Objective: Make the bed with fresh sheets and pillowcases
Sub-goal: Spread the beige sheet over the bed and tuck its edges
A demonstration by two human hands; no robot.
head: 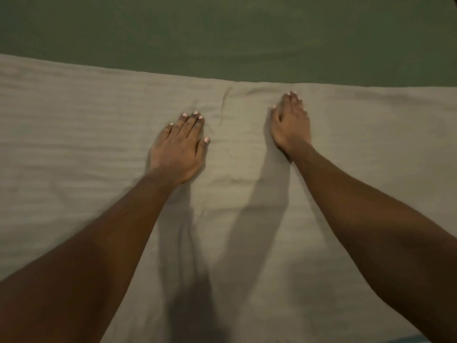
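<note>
Hands on bedding, head view. On my feed the left hand (pixel 179 147) lies palm-down on the beige sheet (pixel 74 134), fingers straight and closed against one another, thumb drawn in beside the forefinger. The right hand (pixel 291 125) sits farther from the camera and is rolled partly onto its outer edge, with the back of the hand turned to the right. Its fingers are extended and held together, gripping nothing, and I cannot tell how much of its palm meets the cloth. Its fingertips (pixel 293 95) reach almost to the sheet's far hem.

The beige sheet, faintly striped on the left, covers the near and middle field. Its far edge runs across the frame from left to right, dropping slightly toward the right. Beyond that edge lies a green sheet (pixel 222 33), smooth apart from shallow folds.

A thin crease (pixel 222 107) runs from the far hem toward the camera and passes between the two hands, nearer the left one. Both forearms enter from the lower corners and cast soft shadows on the cloth between them.
</note>
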